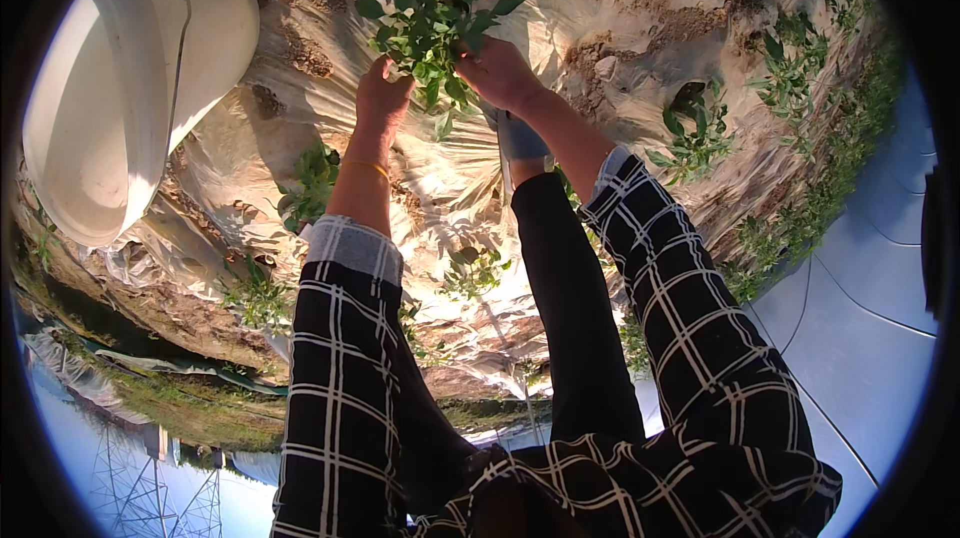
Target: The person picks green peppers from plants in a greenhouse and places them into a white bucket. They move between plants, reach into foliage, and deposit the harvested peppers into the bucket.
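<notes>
A leafy green plant [435, 35] grows through the pale plastic film at the top middle. My left hand [384, 91] is at the plant's lower left edge, its thumb and fingers close to the leaves; whether it pinches any of them cannot be made out. On the plant's right side, my right hand [499, 72] reaches into the foliage, with the fingertips partly hidden by leaves. A thin yellow band circles the left wrist. Both forearms come out of rolled checked sleeves.
A white plastic bucket [94, 117] with a wire handle lies at the left. Further plants [697, 132] stand in the film-covered soil [442, 178] on both sides. My shod foot [523, 139] is just below the right hand. Clear sheeting and thin wires are at the right.
</notes>
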The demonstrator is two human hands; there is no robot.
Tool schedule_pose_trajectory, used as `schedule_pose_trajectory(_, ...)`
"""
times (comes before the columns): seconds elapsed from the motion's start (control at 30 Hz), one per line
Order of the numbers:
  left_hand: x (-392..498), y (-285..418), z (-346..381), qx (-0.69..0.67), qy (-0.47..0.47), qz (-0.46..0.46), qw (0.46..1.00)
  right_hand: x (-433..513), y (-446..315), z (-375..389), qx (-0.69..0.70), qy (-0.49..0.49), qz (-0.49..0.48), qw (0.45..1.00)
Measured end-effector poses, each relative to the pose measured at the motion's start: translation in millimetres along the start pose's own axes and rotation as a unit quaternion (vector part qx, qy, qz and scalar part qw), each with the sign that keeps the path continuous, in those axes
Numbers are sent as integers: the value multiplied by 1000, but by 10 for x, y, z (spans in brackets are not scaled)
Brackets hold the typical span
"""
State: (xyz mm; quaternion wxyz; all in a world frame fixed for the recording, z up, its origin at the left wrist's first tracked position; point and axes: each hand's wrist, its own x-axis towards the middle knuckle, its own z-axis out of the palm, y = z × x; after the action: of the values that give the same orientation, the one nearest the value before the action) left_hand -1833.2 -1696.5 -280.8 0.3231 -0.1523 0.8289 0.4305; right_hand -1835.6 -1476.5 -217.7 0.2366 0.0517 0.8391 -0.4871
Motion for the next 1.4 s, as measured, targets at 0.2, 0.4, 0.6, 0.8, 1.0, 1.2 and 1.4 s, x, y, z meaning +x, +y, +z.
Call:
schedule_pose_trajectory(0.2,-2,580,184,-87,-57,133,986,-161,55,-244,-16,-2,80,997)
schedule_pose_trajectory(0.4,32,701,72,94,32,232,968,-480,-507,-328,280,-102,254,920)
schedule_pose_trajectory(0.6,222,829,39,82,-110,216,967,-490,-515,279,369,-115,344,856)
schedule_pose_trajectory(0.8,294,764,-102,-8,-231,128,964,-65,-493,542,527,181,347,755)
schedule_pose_trajectory(1.0,266,842,-123,-51,-245,92,964,99,-223,447,553,263,365,702)
schedule_pose_trajectory(1.2,6,779,-171,-18,-191,146,971,84,-148,439,608,190,347,688)
schedule_pose_trajectory(1.4,-729,1178,132,-8,-103,138,985,19,142,268,605,236,346,677)
